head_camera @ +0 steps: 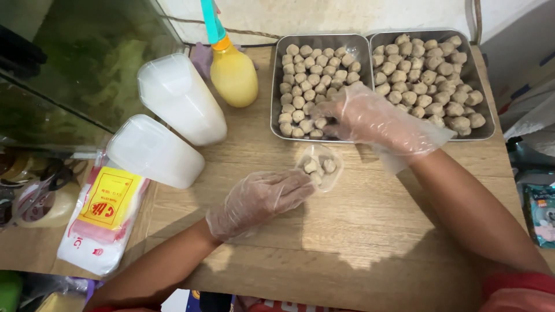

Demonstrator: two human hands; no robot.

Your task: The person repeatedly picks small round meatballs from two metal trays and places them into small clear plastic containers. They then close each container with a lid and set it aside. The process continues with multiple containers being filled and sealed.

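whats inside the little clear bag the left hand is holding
The small clear bag, held open by the gloved left hand, shows about four beige balls. Anything under them, at the bag's bottom, is hidden.

Flat white plastic packet [104,222], yellow-red label [108,199], table's left edge; blue pictured pack [542,214] far right

A wooden table [358,242] carries everything. At its far edge two metal trays [277,86] of meatballs sit side by side, touching. Left of them stands a yellow squeeze bottle [234,75], then two white plastic tubs [179,98] lying tipped over, and a flat packet of bags [104,219] near the left edge.
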